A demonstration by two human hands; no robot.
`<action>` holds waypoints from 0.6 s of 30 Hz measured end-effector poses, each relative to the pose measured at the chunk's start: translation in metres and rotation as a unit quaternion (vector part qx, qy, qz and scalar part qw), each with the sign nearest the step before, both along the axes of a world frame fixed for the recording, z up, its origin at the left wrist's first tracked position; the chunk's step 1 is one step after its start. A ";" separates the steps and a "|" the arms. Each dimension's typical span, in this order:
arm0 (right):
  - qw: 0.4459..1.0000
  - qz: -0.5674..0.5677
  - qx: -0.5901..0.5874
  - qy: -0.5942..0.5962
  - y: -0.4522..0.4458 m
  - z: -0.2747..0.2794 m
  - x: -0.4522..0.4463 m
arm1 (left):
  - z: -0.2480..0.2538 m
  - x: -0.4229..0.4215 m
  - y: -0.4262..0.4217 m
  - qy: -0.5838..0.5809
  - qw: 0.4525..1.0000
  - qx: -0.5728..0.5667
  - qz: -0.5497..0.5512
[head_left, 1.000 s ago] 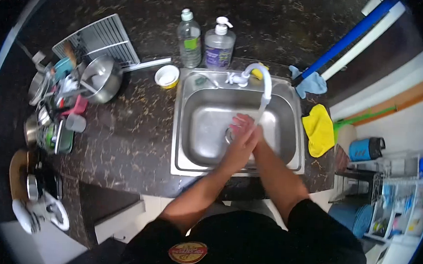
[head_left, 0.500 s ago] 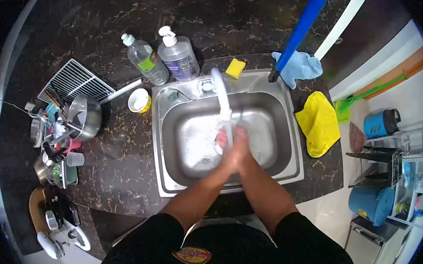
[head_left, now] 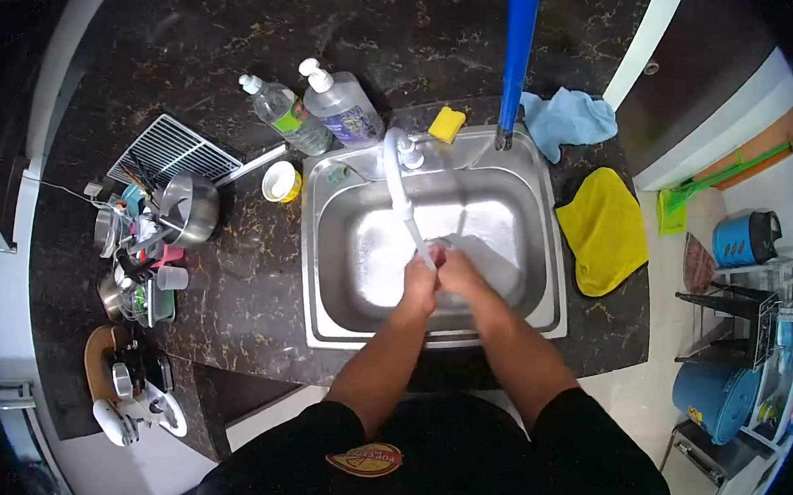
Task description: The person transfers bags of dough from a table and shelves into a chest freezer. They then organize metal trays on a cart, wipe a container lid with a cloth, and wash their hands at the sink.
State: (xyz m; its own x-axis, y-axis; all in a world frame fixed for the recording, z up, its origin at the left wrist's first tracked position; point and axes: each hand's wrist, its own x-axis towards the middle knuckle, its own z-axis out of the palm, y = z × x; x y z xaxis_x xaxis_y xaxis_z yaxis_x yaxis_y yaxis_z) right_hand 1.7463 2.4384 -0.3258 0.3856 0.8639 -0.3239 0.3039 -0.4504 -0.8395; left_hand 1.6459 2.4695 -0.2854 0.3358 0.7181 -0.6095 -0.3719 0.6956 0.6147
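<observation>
Water runs from the white faucet (head_left: 396, 169) onto my hands over the steel sink (head_left: 374, 303). My left hand (head_left: 420, 281) is under the stream, its fingers curled in toward the other hand. My right hand (head_left: 456, 272) meets it from the right, fingertips touching or nearly so, with fingers bent. Whether anything lies between the fingers is too small to tell. Behind the sink are a yellow sponge (head_left: 446, 124), a clear pump bottle with a purple label (head_left: 349, 115) and a bottle with a green label (head_left: 290, 121).
Right of the sink lie a yellow cloth (head_left: 604, 233) and a light blue cloth (head_left: 568, 122). A blue pole (head_left: 518, 54) reaches the sink's back rim. At left are a small yellow-and-white tub (head_left: 281, 182), a steel pot (head_left: 189, 210), a wire rack (head_left: 173, 154) and piled utensils.
My hands have drawn apart from their overlapped rub, and now meet at the fingertips under the water. The view has shifted, with the faucet and bottles further left than a second ago.
</observation>
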 end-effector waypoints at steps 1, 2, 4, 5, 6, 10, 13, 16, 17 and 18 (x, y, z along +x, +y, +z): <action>0.996 0.080 -0.016 -0.037 -0.003 0.032 0.023 | 0.010 -0.003 0.017 0.097 0.990 0.099 -0.013; 0.984 0.160 -0.036 -0.075 -0.007 0.066 0.046 | 0.019 -0.007 0.036 0.191 0.962 0.195 -0.024; 0.966 0.218 -0.002 0.141 -0.011 0.116 0.094 | 0.061 -0.022 0.085 0.130 0.930 0.342 0.037; 0.972 0.212 0.020 0.098 -0.021 0.181 0.100 | 0.078 -0.023 0.121 0.229 0.903 0.364 0.014; 0.977 0.203 0.043 0.054 -0.034 0.247 0.101 | 0.094 -0.021 0.155 0.323 0.865 0.385 -0.011; 0.955 0.134 0.144 0.221 -0.073 0.316 0.087 | 0.109 -0.019 0.226 0.350 0.836 0.363 -0.215; 0.879 0.135 0.293 0.350 -0.100 0.264 0.057 | 0.086 -0.011 0.241 0.390 0.740 0.478 -0.267; 0.733 -0.104 0.288 0.608 -0.075 0.153 0.032 | 0.117 -0.027 0.223 0.432 0.593 0.645 -0.214; 0.874 -0.126 0.231 0.409 -0.078 0.168 0.029 | 0.136 -0.033 0.225 0.421 0.591 0.654 -0.214; 0.960 -0.145 0.153 0.185 -0.085 0.192 0.027 | 0.153 -0.046 0.224 0.336 0.662 0.604 -0.290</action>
State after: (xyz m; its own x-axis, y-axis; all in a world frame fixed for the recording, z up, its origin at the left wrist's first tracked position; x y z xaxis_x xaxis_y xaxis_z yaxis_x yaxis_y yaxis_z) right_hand 1.7737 2.3531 -0.1336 0.5315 0.8143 -0.2334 -0.1417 -0.1862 -0.9722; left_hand 1.6004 2.6935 -0.1321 0.7121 0.6880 0.1399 0.3829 -0.5476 0.7440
